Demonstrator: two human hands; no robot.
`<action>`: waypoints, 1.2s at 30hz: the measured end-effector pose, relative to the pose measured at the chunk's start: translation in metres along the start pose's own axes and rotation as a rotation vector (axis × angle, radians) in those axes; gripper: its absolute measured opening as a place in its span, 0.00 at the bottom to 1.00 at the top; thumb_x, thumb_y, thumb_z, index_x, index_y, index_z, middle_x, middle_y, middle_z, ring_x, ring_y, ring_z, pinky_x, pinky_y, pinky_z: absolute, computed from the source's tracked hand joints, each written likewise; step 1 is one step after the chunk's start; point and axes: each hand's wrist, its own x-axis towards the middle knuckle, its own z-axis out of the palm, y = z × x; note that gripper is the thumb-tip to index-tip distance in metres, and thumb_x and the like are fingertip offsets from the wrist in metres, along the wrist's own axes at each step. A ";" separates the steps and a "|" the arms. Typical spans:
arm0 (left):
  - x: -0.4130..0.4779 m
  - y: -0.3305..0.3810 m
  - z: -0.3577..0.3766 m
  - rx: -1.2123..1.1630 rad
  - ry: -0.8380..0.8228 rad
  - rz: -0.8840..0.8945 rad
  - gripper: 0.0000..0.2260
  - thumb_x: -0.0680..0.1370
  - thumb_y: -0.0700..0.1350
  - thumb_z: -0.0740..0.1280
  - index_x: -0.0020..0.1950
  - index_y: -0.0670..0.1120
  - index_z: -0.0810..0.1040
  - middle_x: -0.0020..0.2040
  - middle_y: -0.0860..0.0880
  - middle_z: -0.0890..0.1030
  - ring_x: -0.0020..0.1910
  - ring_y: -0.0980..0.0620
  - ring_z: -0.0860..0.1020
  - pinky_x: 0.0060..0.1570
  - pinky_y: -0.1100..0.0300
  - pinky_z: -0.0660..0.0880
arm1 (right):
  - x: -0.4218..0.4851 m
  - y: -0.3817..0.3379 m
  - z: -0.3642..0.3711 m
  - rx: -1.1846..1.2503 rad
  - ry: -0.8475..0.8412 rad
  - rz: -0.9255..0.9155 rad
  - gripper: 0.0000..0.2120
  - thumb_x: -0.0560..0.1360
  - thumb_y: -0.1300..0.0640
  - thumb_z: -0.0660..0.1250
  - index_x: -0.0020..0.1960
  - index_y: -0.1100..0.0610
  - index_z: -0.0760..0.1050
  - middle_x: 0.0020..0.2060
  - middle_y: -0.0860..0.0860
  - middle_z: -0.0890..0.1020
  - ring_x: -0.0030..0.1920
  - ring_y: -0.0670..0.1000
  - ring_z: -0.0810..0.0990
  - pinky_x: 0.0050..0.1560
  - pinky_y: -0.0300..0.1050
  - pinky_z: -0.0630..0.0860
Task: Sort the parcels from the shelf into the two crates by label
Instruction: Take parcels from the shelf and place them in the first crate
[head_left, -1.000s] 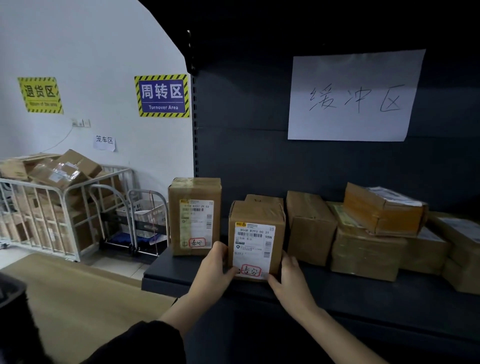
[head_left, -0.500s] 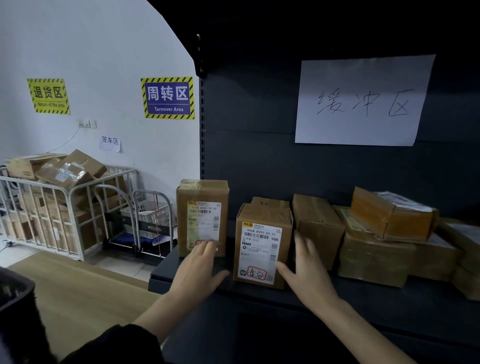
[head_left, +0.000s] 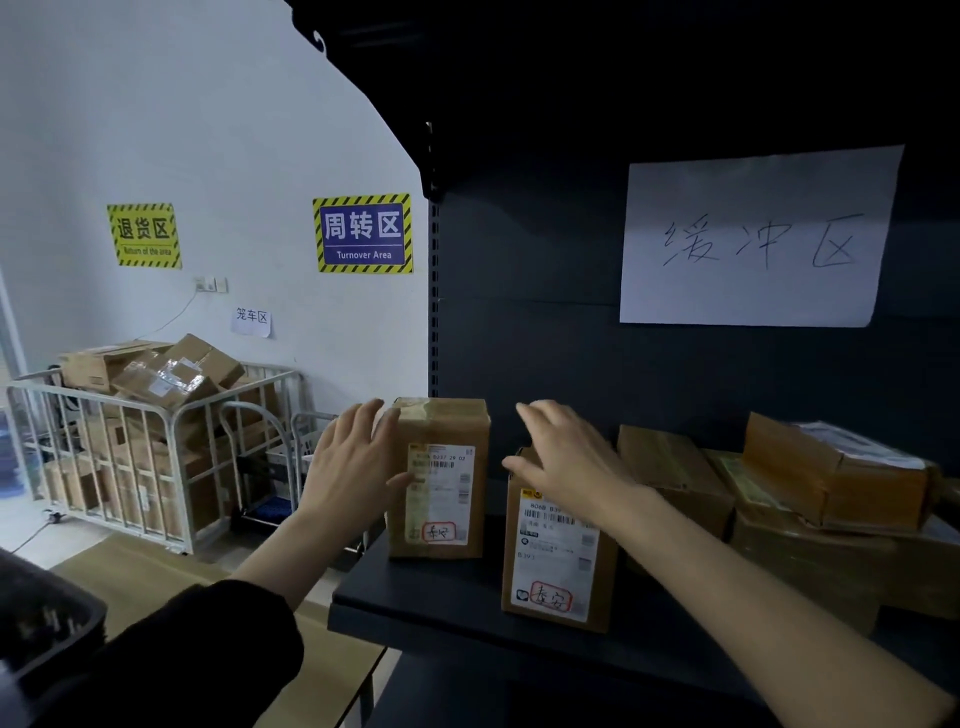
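Note:
Two upright cardboard parcels with white labels stand at the left end of the dark shelf (head_left: 467, 603). The taller parcel (head_left: 441, 478) stands further back. My left hand (head_left: 353, 462) has straight, spread fingers at its upper left corner and front face. The nearer parcel (head_left: 558, 561) stands at the shelf's front edge. My right hand (head_left: 566, 457) is spread open above and in front of the nearer parcel's top, between the two parcels. Neither hand grips anything.
More cardboard parcels (head_left: 810, 493) are piled on the shelf to the right. A white paper sign (head_left: 753, 239) hangs on the shelf's back panel. A white cage trolley (head_left: 140, 447) full of boxes stands at the left wall. A dark crate corner (head_left: 41, 623) shows at bottom left.
Both hands have let go of the nearer parcel and moved up and left toward the taller parcel. The camera has come closer to the shelf.

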 end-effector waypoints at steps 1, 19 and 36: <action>0.005 -0.003 0.000 -0.010 -0.023 -0.019 0.36 0.73 0.56 0.68 0.74 0.45 0.56 0.74 0.44 0.60 0.74 0.44 0.57 0.73 0.49 0.55 | 0.009 -0.003 0.002 -0.007 -0.034 -0.002 0.30 0.78 0.47 0.59 0.74 0.58 0.54 0.72 0.54 0.62 0.72 0.53 0.61 0.70 0.47 0.61; 0.022 -0.008 0.011 -0.347 -0.239 -0.071 0.30 0.75 0.44 0.66 0.73 0.47 0.57 0.66 0.44 0.70 0.62 0.45 0.72 0.58 0.55 0.71 | 0.057 -0.022 0.033 0.092 -0.194 0.088 0.12 0.78 0.54 0.60 0.57 0.60 0.69 0.51 0.55 0.74 0.50 0.53 0.75 0.46 0.45 0.72; -0.011 0.002 0.001 -0.554 -0.150 -0.100 0.35 0.73 0.44 0.69 0.75 0.48 0.55 0.65 0.46 0.73 0.54 0.52 0.74 0.58 0.57 0.73 | -0.016 -0.023 0.006 0.134 -0.010 0.070 0.23 0.79 0.52 0.59 0.72 0.57 0.60 0.66 0.52 0.69 0.66 0.50 0.68 0.64 0.43 0.68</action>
